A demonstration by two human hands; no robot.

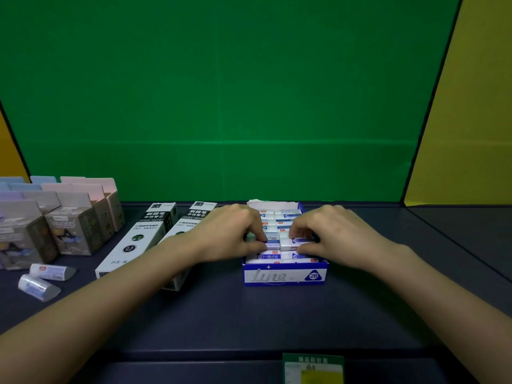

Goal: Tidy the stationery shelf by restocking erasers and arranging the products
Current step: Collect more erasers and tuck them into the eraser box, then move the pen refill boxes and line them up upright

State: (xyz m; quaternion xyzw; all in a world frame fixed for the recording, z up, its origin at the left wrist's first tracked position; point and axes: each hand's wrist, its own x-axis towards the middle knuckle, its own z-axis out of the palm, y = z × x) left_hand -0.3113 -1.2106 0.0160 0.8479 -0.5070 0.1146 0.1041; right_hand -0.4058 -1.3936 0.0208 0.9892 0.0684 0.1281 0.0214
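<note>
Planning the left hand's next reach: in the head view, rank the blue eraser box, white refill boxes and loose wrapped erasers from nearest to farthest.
1. Blue eraser box, centre: the fingers of the left hand reach into it.
2. White refill boxes, just left, partly under its wrist.
3. Loose wrapped erasers, far left, toward the front.

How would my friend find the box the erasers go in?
Look at the dark shelf in front of the green back wall. Under the left hand and the right hand sits an open blue-and-white cardboard box packed with white erasers. Only it has a blue triangle marked 2B on its front.
</note>
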